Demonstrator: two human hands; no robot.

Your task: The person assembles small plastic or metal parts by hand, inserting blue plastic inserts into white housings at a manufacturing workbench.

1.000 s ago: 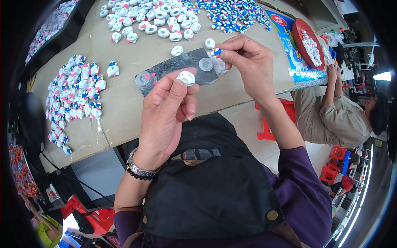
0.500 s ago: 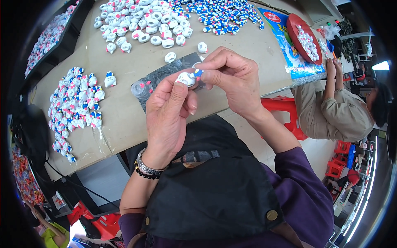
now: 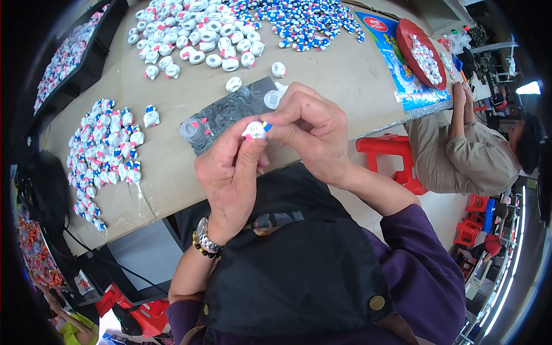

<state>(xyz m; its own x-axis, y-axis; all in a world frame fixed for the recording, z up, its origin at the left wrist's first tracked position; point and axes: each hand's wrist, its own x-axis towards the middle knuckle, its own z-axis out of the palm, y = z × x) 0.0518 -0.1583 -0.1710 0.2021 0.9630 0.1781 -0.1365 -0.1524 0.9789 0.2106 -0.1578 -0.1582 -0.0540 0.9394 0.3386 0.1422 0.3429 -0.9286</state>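
Note:
Between the thumb and fingers of my left hand (image 3: 230, 172) is a small white figurine head (image 3: 255, 130) with a pink bow. My right hand (image 3: 313, 129) pinches a small blue figurine body (image 3: 267, 126), held against the head; my fingers partly hide where they meet. Under my hands lies a dark grey slab (image 3: 218, 118) with pink bits on it and a small round clear dish (image 3: 273, 99) near its right end. Two loose white heads, one of them a hollow head (image 3: 233, 84), rest just beyond the slab.
White heads (image 3: 195, 34) and blue bodies (image 3: 310, 23) are heaped at the back. Joined figurines (image 3: 106, 144) cluster at the left, near a black bin (image 3: 86, 54) of more pieces. A red tray (image 3: 407, 34) stands at the right, beyond a red stool (image 3: 391, 155) and a seated person (image 3: 474, 144).
The head has turned in my left hand, so its face and bow now show instead of its hollow side. Both hands have shifted slightly left and down, with the blue body against the head.

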